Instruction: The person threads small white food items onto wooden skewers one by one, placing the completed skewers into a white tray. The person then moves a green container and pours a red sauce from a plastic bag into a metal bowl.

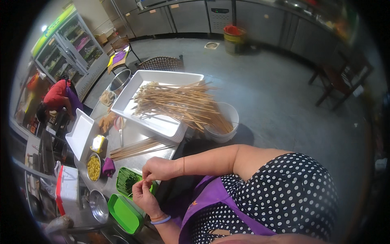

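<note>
My left hand [145,196] and my right hand [158,169] meet at their fingertips over a green plastic tub of chopped green vegetables [126,180]. The fingers are pinched together; whether something small is between them cannot be made out. An empty green plastic tub [125,213] sits beside the full one. Loose wooden skewers [137,148] lie on the steel table [134,131] above my hands. Further off, a white plastic tray [164,74] holds a large heap of wooden skewers [179,100] with pale food on their ends.
A white bucket [224,138] with skewers stands by the tray. Near the table's far edge are a metal bowl of yellow food [93,167], a purple cloth [108,167], scissors [121,131] and an empty metal bowl [99,206]. A person in red [58,96] bends down at the left.
</note>
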